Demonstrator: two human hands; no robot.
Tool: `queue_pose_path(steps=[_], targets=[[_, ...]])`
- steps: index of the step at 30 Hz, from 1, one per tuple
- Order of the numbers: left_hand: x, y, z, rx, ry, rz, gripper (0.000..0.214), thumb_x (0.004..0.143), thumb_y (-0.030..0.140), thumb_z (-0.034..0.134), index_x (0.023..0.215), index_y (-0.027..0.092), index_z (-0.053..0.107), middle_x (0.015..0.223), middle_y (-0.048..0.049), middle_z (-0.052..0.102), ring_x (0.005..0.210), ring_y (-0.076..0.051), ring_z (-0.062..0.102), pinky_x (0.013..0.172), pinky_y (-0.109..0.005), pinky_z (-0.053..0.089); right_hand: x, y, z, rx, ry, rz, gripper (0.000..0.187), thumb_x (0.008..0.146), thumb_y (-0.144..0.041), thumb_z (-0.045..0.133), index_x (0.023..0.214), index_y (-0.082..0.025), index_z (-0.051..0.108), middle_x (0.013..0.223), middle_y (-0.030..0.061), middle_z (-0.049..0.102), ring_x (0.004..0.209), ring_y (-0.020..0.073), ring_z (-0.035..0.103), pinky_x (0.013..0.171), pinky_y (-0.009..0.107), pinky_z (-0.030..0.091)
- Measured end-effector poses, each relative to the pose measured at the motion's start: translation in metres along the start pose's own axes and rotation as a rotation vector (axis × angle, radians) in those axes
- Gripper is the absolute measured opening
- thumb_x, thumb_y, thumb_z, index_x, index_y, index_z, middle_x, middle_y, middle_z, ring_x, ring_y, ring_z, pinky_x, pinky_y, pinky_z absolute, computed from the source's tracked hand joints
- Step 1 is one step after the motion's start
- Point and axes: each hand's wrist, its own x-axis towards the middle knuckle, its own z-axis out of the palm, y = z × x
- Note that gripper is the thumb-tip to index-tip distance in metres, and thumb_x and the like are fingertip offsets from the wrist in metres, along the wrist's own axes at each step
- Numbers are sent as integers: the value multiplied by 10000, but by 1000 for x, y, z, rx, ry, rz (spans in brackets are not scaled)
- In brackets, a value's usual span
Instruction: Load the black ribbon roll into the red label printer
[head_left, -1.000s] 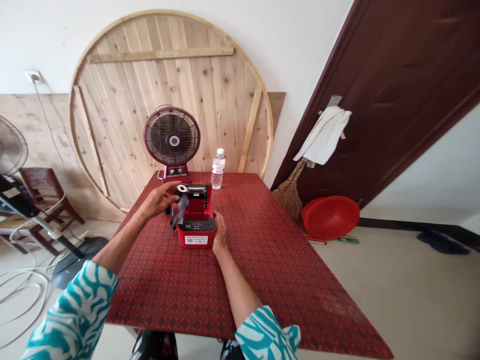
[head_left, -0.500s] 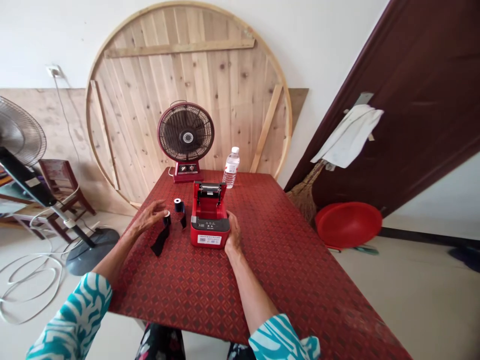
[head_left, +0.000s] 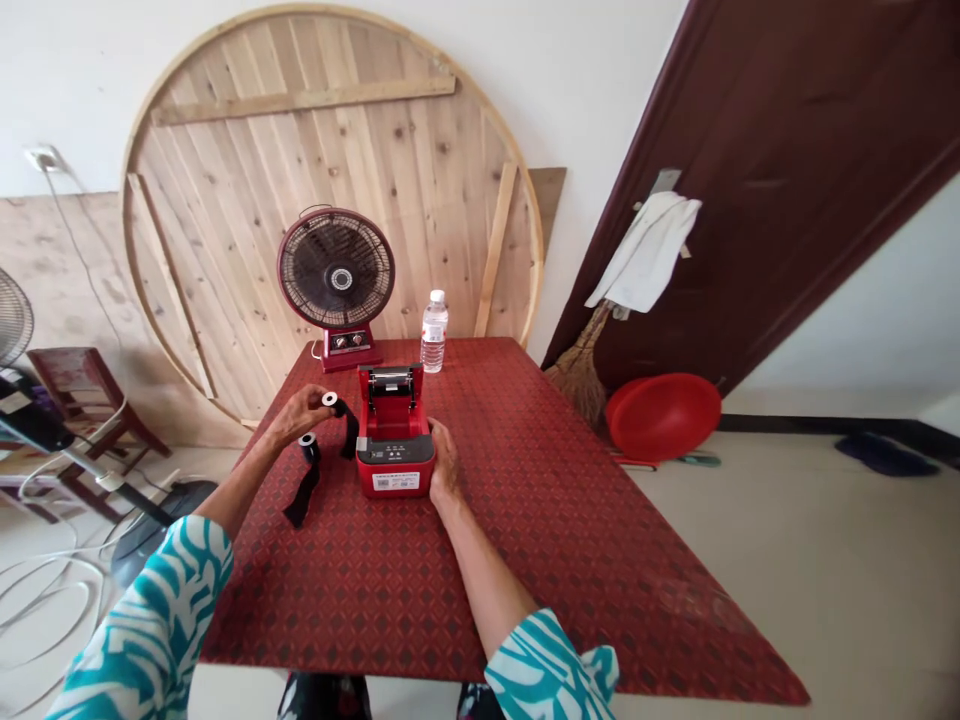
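Note:
A small red printer (head_left: 393,450) with its lid raised stands on the red-patterned table (head_left: 525,520). My right hand (head_left: 445,463) rests against the printer's right side, fingers curled round it. My left hand (head_left: 298,412) is just left of the printer, fingers closed on a small black roll with a white core (head_left: 330,401). A second black roll (head_left: 307,444) stands below that hand, and a loose black ribbon (head_left: 301,493) trails from it across the cloth.
A red desk fan (head_left: 336,285) and a clear water bottle (head_left: 434,333) stand at the table's far end. A round wooden tabletop leans on the wall behind. A floor fan, chair and cables lie left; a red basin (head_left: 663,416) and broom sit by the brown door.
My left hand drew the rolls and ribbon away from the printer's open bay, set them on the table to its left, and has now closed again on the upper roll. The right hand stayed.

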Motion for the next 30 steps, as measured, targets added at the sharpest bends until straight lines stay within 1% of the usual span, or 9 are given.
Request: queue_pose_path(steps=[2,4,9,15,20,23,25,27,30], targets=[[-9,19,1,-102,-1,66,357,679,394,653,947,167,586,878,-53,720,855,-223,676,799,-359,526,0,1,0,-1,-7,10,442,766,-559,567,1026,-218,672,1052,41,700,982,212,608,868,335,453],[-17,40,8,-94,-64,134,390,724,415,637,1027,171,599,941,-66,720,895,-227,672,833,-368,525,0,2,0,-1,-21,15,445,777,-555,559,1050,-221,666,1055,38,700,977,211,609,853,334,457],[-14,79,42,296,-253,296,383,789,373,608,1128,198,645,1067,-67,715,971,-231,663,893,-340,497,2,7,0,0,-30,-18,452,785,-557,539,1059,-221,668,980,26,718,986,204,609,852,326,461],[16,91,76,828,-430,218,283,759,262,642,1033,252,710,1009,-70,741,952,-251,680,787,-296,504,5,12,1,14,-13,-41,416,774,-548,556,1028,-244,682,956,17,719,978,210,612,846,336,474],[37,87,92,908,-574,202,203,683,144,653,819,265,745,883,-39,760,899,-237,694,718,-252,493,6,10,2,10,-19,-36,395,775,-532,561,1017,-245,685,968,16,719,997,210,611,864,336,470],[39,84,89,869,-586,222,223,686,142,640,829,275,746,880,-18,762,885,-215,695,719,-233,490,4,10,0,5,-29,-29,384,781,-524,558,1017,-248,683,983,14,720,992,207,616,864,335,472],[33,84,83,751,-571,241,225,727,196,628,903,275,741,920,-7,760,886,-196,692,742,-226,493,4,10,-1,9,-42,-17,392,774,-525,565,1023,-245,678,990,16,721,988,207,621,860,336,478],[18,82,73,562,-477,252,241,805,284,575,993,252,723,988,-17,749,897,-188,686,781,-238,498,8,7,-1,40,-41,7,406,770,-531,565,1034,-240,668,1018,26,718,992,209,625,859,342,486],[-19,77,60,355,-218,252,352,900,393,452,1093,210,683,1061,-54,722,929,-199,670,827,-283,502,25,-7,4,95,-1,42,414,781,-532,541,1057,-242,646,1104,47,694,1008,208,633,872,359,491]])
